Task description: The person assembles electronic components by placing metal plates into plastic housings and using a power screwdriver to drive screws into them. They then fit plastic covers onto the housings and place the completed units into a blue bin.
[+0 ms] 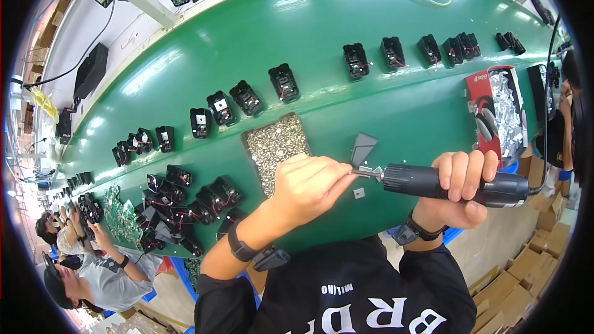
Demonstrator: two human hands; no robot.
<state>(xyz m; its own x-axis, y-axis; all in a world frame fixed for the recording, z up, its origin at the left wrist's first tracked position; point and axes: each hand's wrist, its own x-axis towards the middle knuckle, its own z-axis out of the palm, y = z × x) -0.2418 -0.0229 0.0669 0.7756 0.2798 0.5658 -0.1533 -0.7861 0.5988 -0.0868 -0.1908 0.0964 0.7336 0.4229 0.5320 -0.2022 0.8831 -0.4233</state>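
- Head view: the right hand is wrapped around a black corded power screwdriver, held above the green bench with its nose pointing to the person's left.
- Thumb and fingers of the left hand pinch together at the end of the slim metal bit; whether a small screw is caught between them is hidden.
- Just beyond the bit, a dark grey wedge-shaped part lies on the bench; a small square piece lies on the nearer side.
- Left of these, by the left hand, a shallow tray holds a heap of small metal parts; well to the right, a red box is filled with silvery pieces.
- Black housings, one of them roughly mid-row, line the far side of the bench.
- My reading: the step in hand is readying or adjusting the bit's tip. The next move calls for a steady screwdriver, the bit kept in line, and the left fingertips clear before it spins.
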